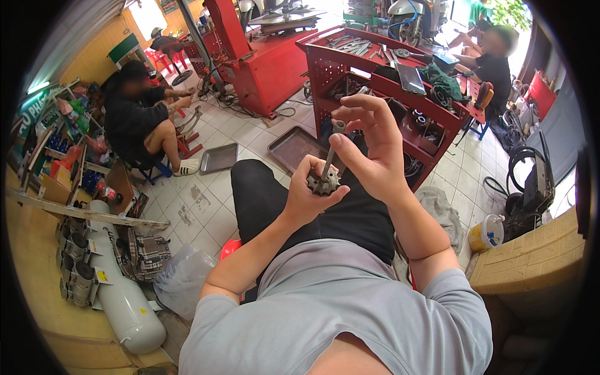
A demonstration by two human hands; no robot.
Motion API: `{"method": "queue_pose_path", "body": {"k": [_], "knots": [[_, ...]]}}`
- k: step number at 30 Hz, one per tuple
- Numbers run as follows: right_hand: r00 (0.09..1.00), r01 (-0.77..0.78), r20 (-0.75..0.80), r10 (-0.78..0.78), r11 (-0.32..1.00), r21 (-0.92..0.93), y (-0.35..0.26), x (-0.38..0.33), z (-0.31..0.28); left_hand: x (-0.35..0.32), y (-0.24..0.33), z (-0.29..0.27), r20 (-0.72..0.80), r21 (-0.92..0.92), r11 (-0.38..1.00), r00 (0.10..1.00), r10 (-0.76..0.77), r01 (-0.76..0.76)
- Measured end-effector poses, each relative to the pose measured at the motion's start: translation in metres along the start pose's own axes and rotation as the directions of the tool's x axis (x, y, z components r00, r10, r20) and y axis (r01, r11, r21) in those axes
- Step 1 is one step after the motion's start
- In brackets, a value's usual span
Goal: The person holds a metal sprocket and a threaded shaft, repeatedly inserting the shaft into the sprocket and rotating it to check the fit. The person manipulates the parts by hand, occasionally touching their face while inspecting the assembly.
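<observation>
My left hand (305, 199) is closed around a dark, toothed, round metal part (326, 184), held above my lap. A slim metal wrench (330, 156) with a rounded head slants up from that part. Beside the wrench's upper end, my right hand (373, 145) has its fingers curved and spread apart. Its thumb tip is at the shaft, just below the wrench head; whether it touches cannot be made out. The wrench's lower end is partly lost against the toothed part.
Ahead stands a red tool cart (381, 94) with wrenches and a phone (410, 77) on top. Metal trays (220, 157) lie on the tiled floor. One person (140, 115) sits at left, another (494, 69) at far right. A white tank (128, 306) lies at lower left.
</observation>
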State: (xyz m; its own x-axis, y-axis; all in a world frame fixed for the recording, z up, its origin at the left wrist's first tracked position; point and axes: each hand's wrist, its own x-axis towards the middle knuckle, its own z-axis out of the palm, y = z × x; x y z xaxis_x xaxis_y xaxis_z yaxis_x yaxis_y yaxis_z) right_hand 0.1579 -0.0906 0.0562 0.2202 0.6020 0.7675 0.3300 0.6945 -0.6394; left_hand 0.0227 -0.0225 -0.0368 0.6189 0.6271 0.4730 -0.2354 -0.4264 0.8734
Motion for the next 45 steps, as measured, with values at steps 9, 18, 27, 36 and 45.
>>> {"method": "queue_pose_path", "body": {"k": [9,18,27,36,45], "knots": [[1.000,0.015,-0.019,-0.014,0.999,0.045,0.000,0.000,0.004,0.001,0.002,0.001,-0.003,-0.016,1.000,1.000,0.012,-0.012],[1.000,0.002,-0.001,-0.002,0.994,0.113,0.001,0.000,0.003,0.000,0.000,0.002,-0.002,-0.052,0.998,1.000,-0.017,0.017],[0.999,-0.049,-0.015,0.052,0.987,0.150,0.001,-0.001,0.004,0.001,-0.005,0.003,-0.008,-0.086,0.996,1.000,-0.004,0.004],[0.998,-0.056,-0.001,0.056,0.990,0.126,0.003,-0.001,0.003,0.000,-0.008,0.004,-0.011,-0.099,0.995,1.000,-0.014,0.013],[1.000,0.005,0.012,-0.004,0.999,-0.043,0.004,0.000,-0.002,0.000,-0.009,0.003,-0.014,-0.099,0.995,1.000,0.001,-0.002]]}}
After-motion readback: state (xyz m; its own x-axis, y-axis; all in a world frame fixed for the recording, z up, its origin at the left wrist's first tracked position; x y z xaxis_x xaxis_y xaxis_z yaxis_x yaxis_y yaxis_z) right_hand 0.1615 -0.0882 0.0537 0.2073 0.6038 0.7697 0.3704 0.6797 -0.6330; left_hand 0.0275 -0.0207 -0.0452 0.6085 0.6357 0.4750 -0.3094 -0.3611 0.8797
